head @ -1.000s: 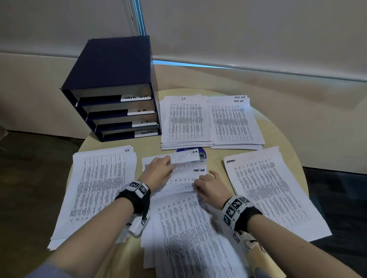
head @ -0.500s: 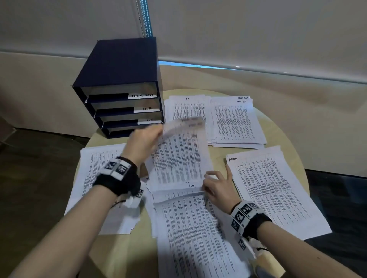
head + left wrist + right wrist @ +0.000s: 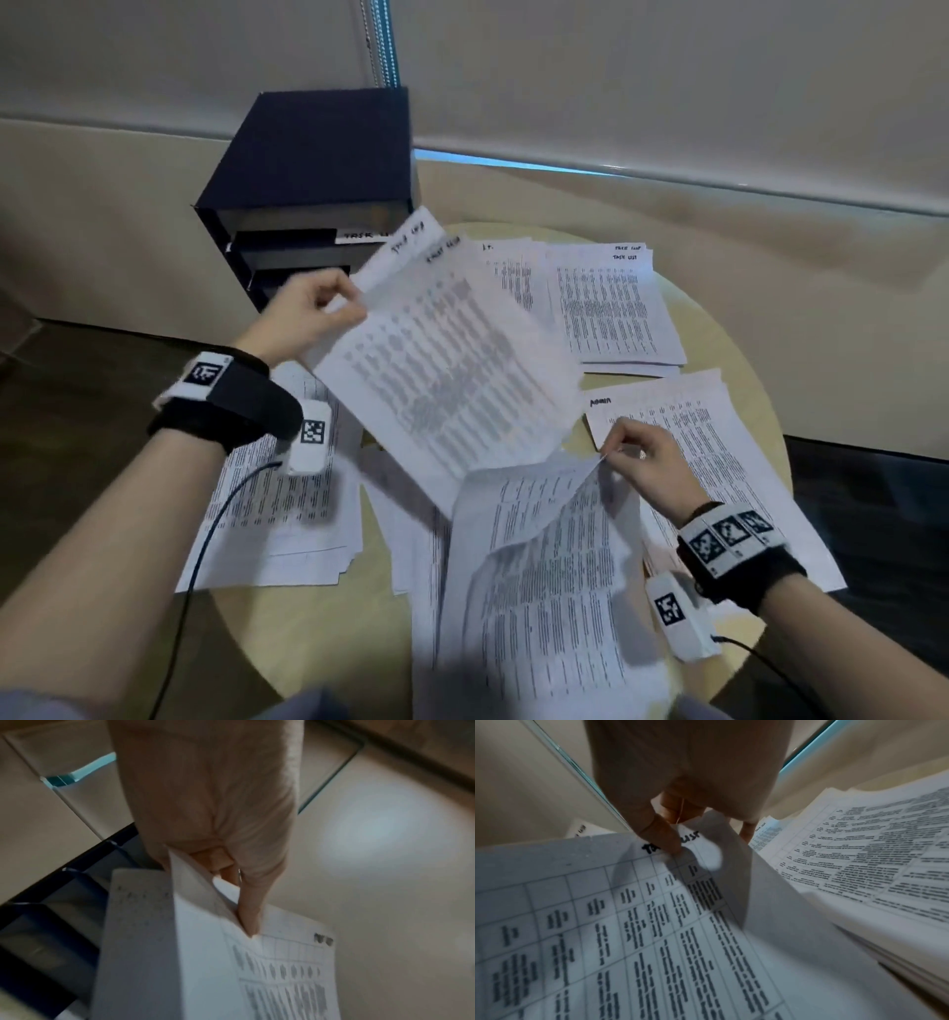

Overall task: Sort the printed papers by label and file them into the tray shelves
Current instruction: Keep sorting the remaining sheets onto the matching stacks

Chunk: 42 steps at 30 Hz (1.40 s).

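Observation:
My left hand [image 3: 328, 308] pinches the top left corner of two printed sheets [image 3: 452, 370] marked "TASK LIST" and holds them tilted in the air in front of the navy tray shelves [image 3: 318, 169]. The left wrist view shows thumb and fingers [image 3: 246, 910] clamped on those sheets [image 3: 205, 963]. My right hand [image 3: 624, 452] pinches the top right corner of another sheet [image 3: 544, 565], lifted off the unsorted pile near the table's front. In the right wrist view that sheet [image 3: 628, 923] also reads "TASK LIST" under my thumb [image 3: 664, 835].
Sorted piles lie on the round table [image 3: 318, 627]: an H.R. pile [image 3: 277, 514] at left, an I.T. pile [image 3: 513, 277] and a task list pile [image 3: 611, 308] at the back, an admin pile [image 3: 719, 462] at right. The tray shelves stand back left with labelled fronts.
My left hand has lifted the task list sheets higher and swung them rightwards. My right hand, earlier flat on the pile, now pinches and raises the corner of another sheet.

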Each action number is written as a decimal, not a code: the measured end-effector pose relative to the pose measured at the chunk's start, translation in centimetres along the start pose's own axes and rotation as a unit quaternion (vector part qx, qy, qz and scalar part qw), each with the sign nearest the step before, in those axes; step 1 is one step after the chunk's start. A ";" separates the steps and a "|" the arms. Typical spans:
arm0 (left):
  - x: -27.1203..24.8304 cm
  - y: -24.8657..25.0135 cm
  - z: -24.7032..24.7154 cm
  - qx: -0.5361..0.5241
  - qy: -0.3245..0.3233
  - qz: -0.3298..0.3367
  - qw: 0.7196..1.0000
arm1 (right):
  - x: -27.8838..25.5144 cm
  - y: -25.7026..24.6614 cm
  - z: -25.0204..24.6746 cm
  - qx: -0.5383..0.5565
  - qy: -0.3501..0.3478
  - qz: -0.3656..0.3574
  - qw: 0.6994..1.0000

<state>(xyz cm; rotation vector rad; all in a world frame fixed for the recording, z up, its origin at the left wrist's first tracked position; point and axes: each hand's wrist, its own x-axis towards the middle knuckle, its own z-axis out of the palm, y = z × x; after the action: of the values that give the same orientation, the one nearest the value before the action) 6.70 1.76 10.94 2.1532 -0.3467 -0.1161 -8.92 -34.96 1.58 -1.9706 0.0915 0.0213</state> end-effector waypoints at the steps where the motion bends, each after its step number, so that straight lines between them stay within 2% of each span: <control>1: -0.3 -0.4 0.9 0.022 -0.041 -0.014 0.999 | 0.2 0.0 0.1 0.000 0.010 -0.002 1.000; 3: -0.8 -1.4 3.2 0.066 -0.125 -0.005 0.990 | 0.6 -0.1 0.8 -0.020 0.017 -0.019 0.999; 6: -1.8 -1.7 6.8 0.098 -0.228 -0.026 0.968 | 1.4 0.0 2.9 -0.127 -0.027 -0.066 0.989; 8: -2.0 -1.8 8.7 0.109 -0.249 -0.034 0.962 | 1.9 -0.6 4.5 -0.220 -0.038 -0.109 0.969; 11: -2.0 -1.4 10.0 0.118 -0.261 -0.020 0.958 | 2.2 -1.6 6.2 -0.306 0.015 -0.192 0.932; 14: -2.0 -0.9 10.3 0.114 -0.259 -0.015 0.959 | 2.5 -1.6 7.0 -0.339 0.058 -0.222 0.912; 21: -2.3 -0.8 10.0 0.116 -0.248 -0.018 0.962 | 3.0 -0.9 7.0 -0.318 0.022 -0.176 0.931; 23: -2.8 -0.1 10.6 0.150 -0.267 -0.021 0.952 | 3.4 -1.5 6.7 -0.285 0.030 -0.153 0.946; 26: -3.5 0.2 11.9 0.240 -0.281 0.034 0.929 | 4.0 -2.2 6.6 -0.218 0.039 -0.131 0.966; 29: -3.8 0.8 11.5 0.241 -0.250 0.057 0.936 | 4.2 -2.3 6.1 -0.099 0.102 -0.086 0.986; 31: -3.6 1.5 10.3 0.223 -0.228 0.051 0.946 | 4.2 -2.2 5.1 -0.005 0.109 -0.024 0.994; 34: -3.0 2.9 8.2 0.181 -0.208 0.061 0.959 | 4.4 -2.9 3.5 0.181 -0.002 0.091 0.979; 35: -2.7 3.4 7.7 0.166 -0.195 0.070 0.964 | 4.6 -3.2 3.2 0.197 -0.019 0.109 0.974; 37: -2.3 4.8 6.4 0.152 -0.128 0.096 0.975 | 5.2 -3.7 2.3 0.185 0.000 0.109 0.977; 39: -1.9 5.7 4.9 0.102 -0.005 0.106 0.989 | 5.9 -4.5 1.5 0.227 0.040 0.088 0.969; 40: -1.8 5.7 4.3 0.035 0.042 0.098 0.994 | 6.3 -5.0 1.2 0.260 0.068 0.080 0.960; 42: -1.5 5.4 4.0 -0.119 0.084 0.059 0.988 | 6.8 -6.5 0.8 0.312 0.112 0.056 0.942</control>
<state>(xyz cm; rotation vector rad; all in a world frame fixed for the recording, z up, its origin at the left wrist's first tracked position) 3.29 -3.84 12.99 1.8865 -0.3430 0.0883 -1.67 -32.07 6.82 -1.3237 0.3196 -0.1429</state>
